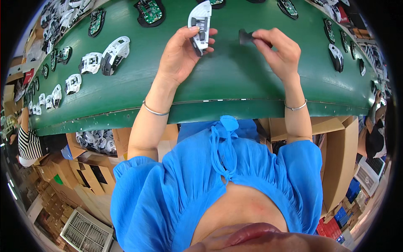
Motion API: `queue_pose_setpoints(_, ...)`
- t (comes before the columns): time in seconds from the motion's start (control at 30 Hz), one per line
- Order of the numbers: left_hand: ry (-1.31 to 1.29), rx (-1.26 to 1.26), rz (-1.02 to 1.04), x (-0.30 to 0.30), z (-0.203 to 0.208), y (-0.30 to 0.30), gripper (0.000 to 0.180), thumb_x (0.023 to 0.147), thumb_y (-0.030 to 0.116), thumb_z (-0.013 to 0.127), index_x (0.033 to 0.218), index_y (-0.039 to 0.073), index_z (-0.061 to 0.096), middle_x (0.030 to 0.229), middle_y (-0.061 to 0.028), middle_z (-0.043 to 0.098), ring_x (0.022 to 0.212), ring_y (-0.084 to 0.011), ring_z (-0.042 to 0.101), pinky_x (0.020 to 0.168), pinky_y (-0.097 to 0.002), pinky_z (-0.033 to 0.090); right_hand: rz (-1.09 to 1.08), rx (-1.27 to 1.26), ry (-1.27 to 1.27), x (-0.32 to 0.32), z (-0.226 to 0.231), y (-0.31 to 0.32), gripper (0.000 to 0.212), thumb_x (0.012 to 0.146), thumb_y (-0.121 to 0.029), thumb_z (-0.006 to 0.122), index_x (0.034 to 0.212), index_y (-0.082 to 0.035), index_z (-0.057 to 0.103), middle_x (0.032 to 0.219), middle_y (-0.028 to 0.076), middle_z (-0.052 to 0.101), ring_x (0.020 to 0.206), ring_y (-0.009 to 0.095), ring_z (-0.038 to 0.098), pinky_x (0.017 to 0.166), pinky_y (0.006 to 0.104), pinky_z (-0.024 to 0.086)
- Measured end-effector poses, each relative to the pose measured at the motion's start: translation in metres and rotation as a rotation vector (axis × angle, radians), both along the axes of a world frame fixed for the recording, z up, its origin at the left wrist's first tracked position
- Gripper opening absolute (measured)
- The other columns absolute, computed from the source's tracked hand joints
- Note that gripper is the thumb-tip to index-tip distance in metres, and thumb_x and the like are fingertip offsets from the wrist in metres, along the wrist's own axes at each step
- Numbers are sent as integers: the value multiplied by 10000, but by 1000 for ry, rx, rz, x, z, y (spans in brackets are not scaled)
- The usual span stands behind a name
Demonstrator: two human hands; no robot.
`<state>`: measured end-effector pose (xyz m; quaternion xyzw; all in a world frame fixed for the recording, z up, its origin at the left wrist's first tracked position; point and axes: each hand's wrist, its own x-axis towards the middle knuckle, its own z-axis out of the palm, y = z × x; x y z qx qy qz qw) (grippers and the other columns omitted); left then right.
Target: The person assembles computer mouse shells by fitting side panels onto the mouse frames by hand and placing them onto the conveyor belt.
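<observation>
My left hand (178,56) grips a white and dark grey computer mouse shell (204,19) upright above the green bench, thumb on its inner side and fingers behind it. To its right, my right hand (280,51) pinches a small dark flat piece (244,37) between thumb and fingertips. The piece is apart from the shell, and its exact kind is too unclear to tell. Left of my hands, a white and black mouse shell (115,54) lies beside another white shell (90,63) on the bench.
Mouse bases with green circuit boards (151,12) lie along the far side of the green bench (226,84). A white and black mouse part (336,57) lies at right. Below the near edge stand cardboard boxes (340,164). Other people work at both far ends.
</observation>
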<state>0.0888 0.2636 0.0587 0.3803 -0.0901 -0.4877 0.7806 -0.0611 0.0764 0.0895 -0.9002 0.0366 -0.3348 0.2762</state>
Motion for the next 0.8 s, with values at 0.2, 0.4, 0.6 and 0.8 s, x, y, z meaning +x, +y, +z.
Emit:
queue_pose_setpoints(0.2, 268, -115, -93, -16, 3, -2, 345, 850, 249, 585, 1092, 2, 586, 1050, -201, 640, 962, -301, 625, 887, -448, 492, 266, -411, -268, 1, -13, 7, 270, 656, 29, 723, 901, -80, 694, 748, 31, 670, 659, 172, 655, 553, 252, 519)
queue_pose_setpoints(0.4, 255, -190, -104, -16, 10, 0, 414, 851, 251, 546, 1177, -3, 574, 1143, -217, 612, 1065, -300, 583, 981, -467, 420, 182, -128, -72, -4, -13, 24, 245, 687, 2, 744, 917, -61, 689, 785, 59, 679, 669, 154, 656, 584, 233, 517)
queue_pose_setpoints(0.6, 130, -236, -34, -19, 9, 3, 416, 874, 209, 519, 1187, -64, 550, 1154, -219, 607, 1100, -270, 576, 1012, -407, 425, -72, 853, 71, 4, -17, 41, 216, 771, -25, 753, 965, 1, 661, 815, 51, 675, 739, 89, 632, 658, 201, 511)
queue_pose_setpoints(0.8, 143, -251, -45, -19, 7, 4, 426, 879, 210, 521, 1193, -77, 540, 1146, -222, 609, 1093, -287, 584, 1020, -405, 424, -72, 1108, 204, 1, -28, 34, 258, 802, -35, 725, 1046, 16, 657, 869, 62, 661, 788, 80, 595, 726, 216, 483)
